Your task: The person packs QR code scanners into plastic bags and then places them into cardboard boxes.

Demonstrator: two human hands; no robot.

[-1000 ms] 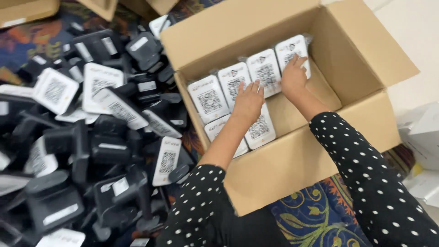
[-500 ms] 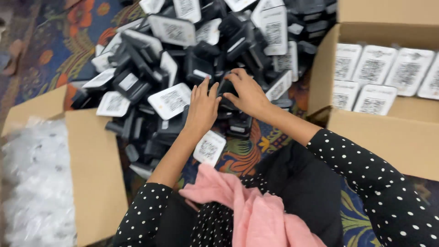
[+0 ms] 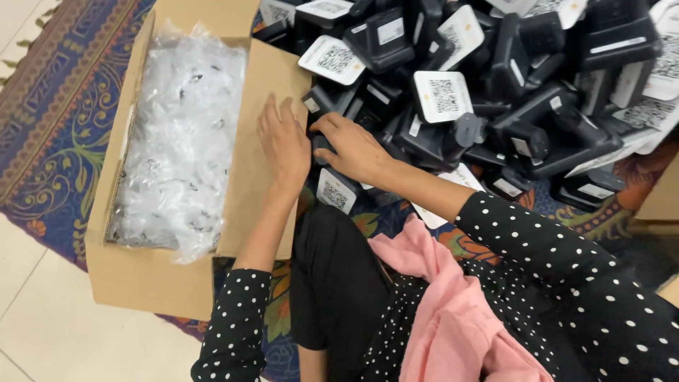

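A big heap of black devices (image 3: 495, 92) with white code labels lies on the patterned carpet. At its near left edge my right hand (image 3: 353, 150) curls around one small black device (image 3: 322, 145). My left hand (image 3: 283, 138) lies flat, fingers extended, on the inner flap of a cardboard box (image 3: 265, 85), right beside that device. The box is filled with crumpled clear plastic bags (image 3: 180, 134). Both sleeves are black with white dots.
A pink cloth (image 3: 438, 304) lies across my lap. A loose white-labelled device (image 3: 336, 191) rests on the carpet under my right wrist. Another cardboard box edge (image 3: 661, 198) shows at the right. Pale tile floor (image 3: 42, 318) lies at the lower left, beyond the carpet.
The view swung left, from the open box of labelled devices to the heap and the bag-filled box. Both hands left that box, went to the heap, and the right closed on a device.
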